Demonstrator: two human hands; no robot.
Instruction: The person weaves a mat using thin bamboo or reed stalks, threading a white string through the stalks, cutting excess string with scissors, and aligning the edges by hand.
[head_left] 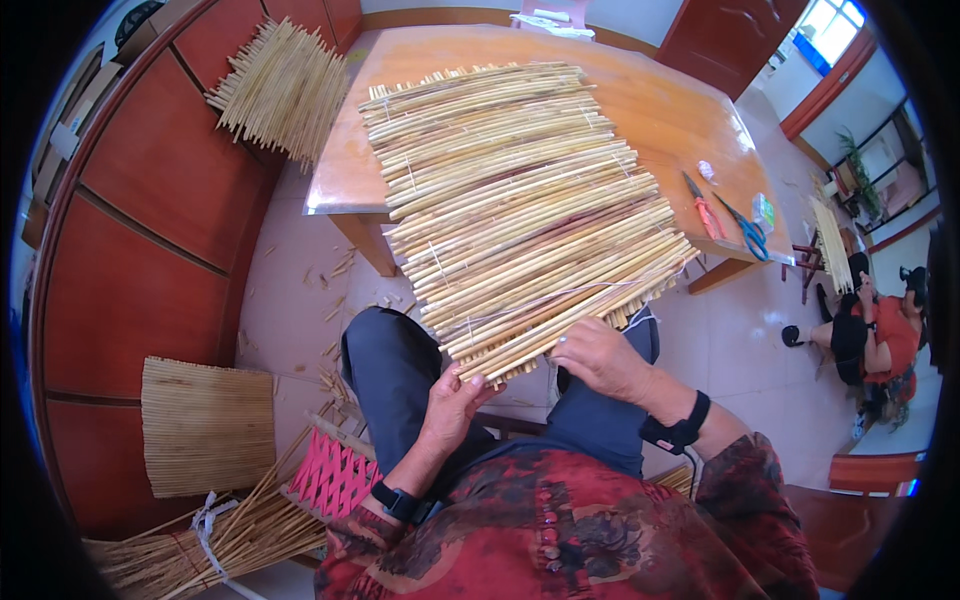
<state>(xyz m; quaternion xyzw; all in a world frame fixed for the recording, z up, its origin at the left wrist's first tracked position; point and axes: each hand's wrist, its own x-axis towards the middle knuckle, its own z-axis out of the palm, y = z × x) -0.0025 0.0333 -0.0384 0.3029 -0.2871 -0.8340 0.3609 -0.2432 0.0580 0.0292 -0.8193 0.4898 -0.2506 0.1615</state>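
Observation:
A mat of straw-coloured reed stalks (530,200), tied with rows of white thread, lies over the table and slopes down toward my lap. My left hand (452,408) is closed on the near left corner of the reed mat, thumb on top of the stalk ends. My right hand (604,360) is at the middle of the near edge, its fingers pinched together; what lies between the fingertips is hidden. A loose white thread (590,288) runs across the near stalks to the right edge. Some of it hangs beside my right knee.
Red-handled pliers (704,212), blue-handled scissors (748,232) and a small box (763,212) lie on the wooden table (660,90). More reed mats (208,425) lean on red cabinets at left, above a stalk bundle (230,545). Another person (885,335) sits at right.

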